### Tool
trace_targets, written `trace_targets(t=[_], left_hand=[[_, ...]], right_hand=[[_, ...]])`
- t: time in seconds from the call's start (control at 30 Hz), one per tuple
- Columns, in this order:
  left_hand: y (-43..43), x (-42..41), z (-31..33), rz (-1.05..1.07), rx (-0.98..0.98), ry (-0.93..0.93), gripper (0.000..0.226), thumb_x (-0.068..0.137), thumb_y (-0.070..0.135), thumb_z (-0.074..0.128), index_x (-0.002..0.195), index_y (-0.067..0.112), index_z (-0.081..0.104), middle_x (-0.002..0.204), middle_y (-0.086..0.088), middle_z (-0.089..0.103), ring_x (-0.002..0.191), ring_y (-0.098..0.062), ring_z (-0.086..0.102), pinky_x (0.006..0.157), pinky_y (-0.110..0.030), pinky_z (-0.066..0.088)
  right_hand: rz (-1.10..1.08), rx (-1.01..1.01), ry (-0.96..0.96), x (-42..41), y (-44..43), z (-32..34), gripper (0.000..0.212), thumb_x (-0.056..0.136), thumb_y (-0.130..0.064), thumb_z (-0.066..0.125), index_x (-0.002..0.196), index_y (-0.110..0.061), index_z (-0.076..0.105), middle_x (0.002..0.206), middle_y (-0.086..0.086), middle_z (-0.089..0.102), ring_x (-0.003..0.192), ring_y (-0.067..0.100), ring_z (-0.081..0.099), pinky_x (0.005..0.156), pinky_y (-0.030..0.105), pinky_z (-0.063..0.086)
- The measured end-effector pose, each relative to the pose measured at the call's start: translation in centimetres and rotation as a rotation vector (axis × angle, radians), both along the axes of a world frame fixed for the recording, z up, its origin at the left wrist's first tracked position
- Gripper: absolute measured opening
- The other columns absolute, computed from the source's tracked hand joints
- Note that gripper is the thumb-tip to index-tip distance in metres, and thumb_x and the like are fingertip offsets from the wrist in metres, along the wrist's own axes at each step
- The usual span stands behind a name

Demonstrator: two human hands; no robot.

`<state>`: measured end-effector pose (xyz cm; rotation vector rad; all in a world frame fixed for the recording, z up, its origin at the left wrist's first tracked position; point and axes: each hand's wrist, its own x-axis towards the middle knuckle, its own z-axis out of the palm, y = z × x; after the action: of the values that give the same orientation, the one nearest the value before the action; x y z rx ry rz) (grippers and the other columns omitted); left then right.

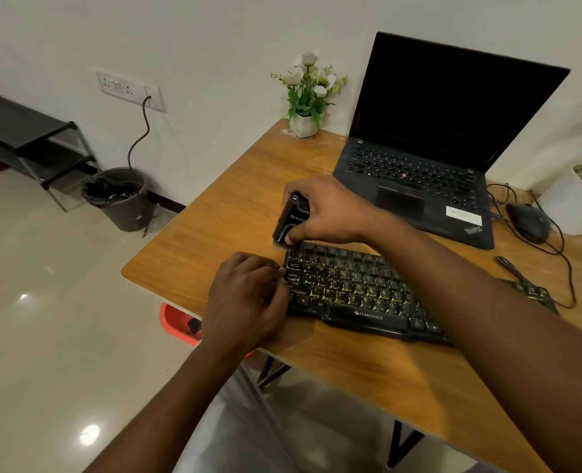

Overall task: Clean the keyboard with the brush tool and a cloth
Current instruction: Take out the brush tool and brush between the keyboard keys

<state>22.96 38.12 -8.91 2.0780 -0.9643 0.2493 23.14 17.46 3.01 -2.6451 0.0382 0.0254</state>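
Note:
A black keyboard (354,291) with yellow-marked keys lies on the wooden table (235,213). My right hand (330,209) grips a black brush tool (291,220) and presses its lower end onto the keyboard's far left corner. My left hand (248,298) rests on the table against the keyboard's left edge, its fingers curled and touching the side of the case. My right forearm crosses over the keyboard's right half and hides it. No cloth shows in view.
An open black laptop (429,158) stands behind the keyboard. A potted white flower (308,97) sits at the table's far corner, a black mouse (530,221) with its cable and a white pot (579,203) at the right. A bin (119,199) stands on the floor at the left.

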Motion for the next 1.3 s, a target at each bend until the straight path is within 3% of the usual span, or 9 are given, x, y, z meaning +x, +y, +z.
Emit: trace_targets(t=[0.37, 0.57, 0.73, 0.97, 1.1, 1.3], left_hand=[[0.0, -0.1, -0.1, 0.029, -0.015, -0.004, 0.024, 0.093, 0.032, 0.065, 0.096, 0.017, 0.083, 0.103, 0.007, 0.077, 0.102, -0.014, 0.063, 0.092, -0.045, 0.05], [0.0, -0.2, -0.1, 0.045, 0.012, -0.013, 0.026, 0.094, 0.034, 0.062, 0.1, 0.019, 0.083, 0.095, 0.008, 0.073, 0.09, -0.016, 0.058, 0.084, -0.048, 0.047], [0.1, -0.2, 0.0, 0.045, 0.024, -0.013, 0.033, 0.093, 0.037, 0.058, 0.104, 0.019, 0.084, 0.087, 0.009, 0.066, 0.082, -0.019, 0.052, 0.076, -0.048, 0.044], [0.1, -0.1, 0.0, 0.039, 0.044, 0.0, 0.037, 0.093, 0.038, 0.054, 0.105, 0.017, 0.084, 0.08, 0.009, 0.06, 0.077, -0.017, 0.049, 0.073, -0.047, 0.044], [0.1, -0.2, 0.0, 0.035, 0.048, 0.003, 0.037, 0.093, 0.036, 0.055, 0.106, 0.016, 0.084, 0.079, 0.008, 0.061, 0.076, -0.018, 0.05, 0.073, -0.048, 0.045], [0.1, -0.3, 0.2, 0.025, 0.056, 0.011, 0.037, 0.092, 0.036, 0.055, 0.107, 0.017, 0.083, 0.079, 0.007, 0.062, 0.076, -0.018, 0.051, 0.073, -0.048, 0.045]], right_hand=[[-0.017, -0.2, 0.294, -4.5, -5.9, 2.6, 0.037, 0.071, -0.021, 0.097, 0.095, -0.016, 0.07, 0.087, 0.001, 0.077, 0.075, 0.019, 0.077, 0.074, 0.052, 0.064], [-0.005, -0.063, 0.167, -3.8, -2.9, 1.6, 0.037, 0.075, -0.022, 0.094, 0.101, -0.018, 0.068, 0.095, -0.002, 0.074, 0.087, 0.015, 0.073, 0.078, 0.046, 0.065], [-0.007, 0.025, 0.036, -2.5, -0.2, 0.6, 0.039, 0.075, -0.024, 0.093, 0.104, -0.016, 0.068, 0.098, 0.0, 0.072, 0.09, 0.02, 0.072, 0.079, 0.051, 0.063], [0.018, -0.184, 0.196, -3.9, -2.7, 1.7, 0.041, 0.073, -0.027, 0.095, 0.103, -0.021, 0.067, 0.099, -0.001, 0.073, 0.09, 0.02, 0.071, 0.078, 0.05, 0.063], [0.029, -0.321, 0.282, -4.4, -3.6, 2.8, 0.04, 0.073, -0.029, 0.095, 0.1, -0.019, 0.069, 0.092, -0.003, 0.07, 0.087, 0.02, 0.068, 0.073, 0.043, 0.06], [0.017, -0.134, 0.128, -3.0, -0.6, 1.5, 0.039, 0.075, -0.024, 0.093, 0.102, -0.017, 0.067, 0.094, -0.003, 0.07, 0.086, 0.018, 0.069, 0.068, 0.039, 0.06]])
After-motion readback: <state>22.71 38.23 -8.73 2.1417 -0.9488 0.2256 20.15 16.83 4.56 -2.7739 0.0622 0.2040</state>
